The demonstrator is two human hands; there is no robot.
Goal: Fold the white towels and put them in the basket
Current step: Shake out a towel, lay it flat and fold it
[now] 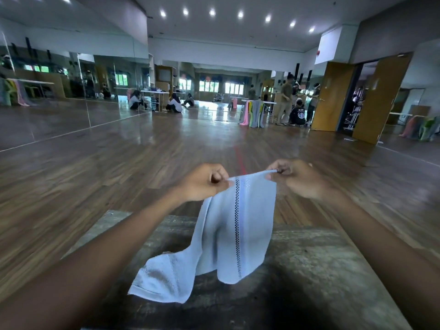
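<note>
I see left hand [204, 183] and right hand [297, 178] pinching towel [233, 234] top corners; lower end drapes on table [321, 270].

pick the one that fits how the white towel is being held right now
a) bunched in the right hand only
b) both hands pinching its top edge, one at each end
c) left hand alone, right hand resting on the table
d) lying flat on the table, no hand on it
b: the left hand and the right hand each pinch an end of the top edge of the white towel, which hangs down to the table.
</note>
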